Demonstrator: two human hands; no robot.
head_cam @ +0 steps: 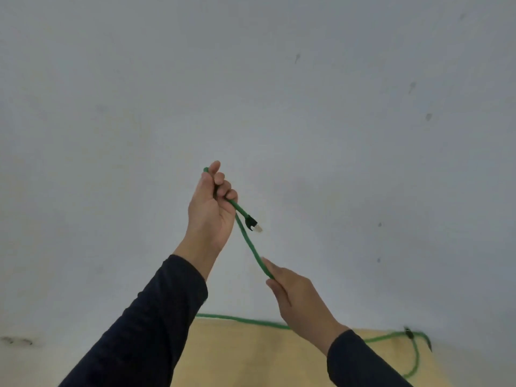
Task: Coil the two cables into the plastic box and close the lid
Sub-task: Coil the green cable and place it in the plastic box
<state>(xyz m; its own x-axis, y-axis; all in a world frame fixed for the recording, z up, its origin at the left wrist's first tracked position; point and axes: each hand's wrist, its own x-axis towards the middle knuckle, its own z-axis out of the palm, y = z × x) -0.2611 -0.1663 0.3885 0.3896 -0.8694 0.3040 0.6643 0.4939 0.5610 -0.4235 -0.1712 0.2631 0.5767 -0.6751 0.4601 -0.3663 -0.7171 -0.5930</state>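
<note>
My left hand (212,210) is raised in front of the grey wall, fist shut around a green cable (251,244) near its end. The cable's black plug with a clear tip (253,223) sticks out to the right of that fist. A strand runs down and right from the fist into my right hand (296,297), which pinches it between thumb and fingers. More of the green cable lies across the tan table (251,356) along its far edge, looping at the right. The plastic box and a second cable are out of view.
A grey wall (279,93) with a few dark marks fills most of the view. The table's far edge runs along the bottom, with a small black clip or tie (409,333) on the cable at the right.
</note>
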